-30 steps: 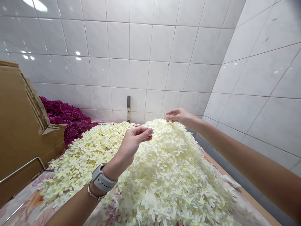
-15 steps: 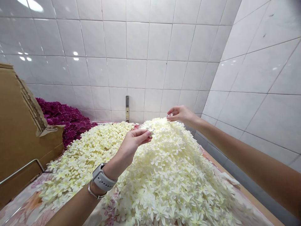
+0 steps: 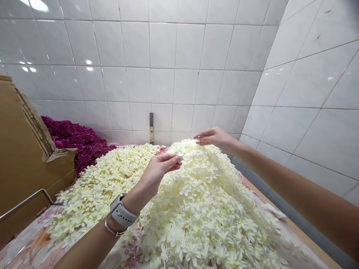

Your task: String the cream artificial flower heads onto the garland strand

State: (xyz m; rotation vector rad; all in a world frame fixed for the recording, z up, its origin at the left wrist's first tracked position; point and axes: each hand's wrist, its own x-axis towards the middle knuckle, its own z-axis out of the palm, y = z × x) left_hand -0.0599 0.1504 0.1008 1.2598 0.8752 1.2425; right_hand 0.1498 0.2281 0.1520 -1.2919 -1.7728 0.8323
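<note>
A tall heap of white flowers (image 3: 202,201) fills the middle and right of the view, beside a lower heap of pale yellow flowers (image 3: 112,175). My left hand (image 3: 162,168), with a watch and bracelet at the wrist, pinches a small white flower (image 3: 180,157) over the near side of the tall heap. Farther off, my right hand (image 3: 211,136) is at the top of the same heap, its fingers apart and partly among the blossoms. No flower can be made out firmly held between them.
Purple flowers (image 3: 81,142) lie at the back left behind a cardboard box (image 3: 25,160). A metal strip (image 3: 152,128) stands against the tiled wall (image 3: 162,45). Flowered cloth (image 3: 17,254) lies under the heaps, and a metal rod (image 3: 25,201) is at the left.
My right hand has moved slightly left and its fingers have opened; the white bit seen between them before is no longer clearly held. My left hand has kept its pinch and place.
</note>
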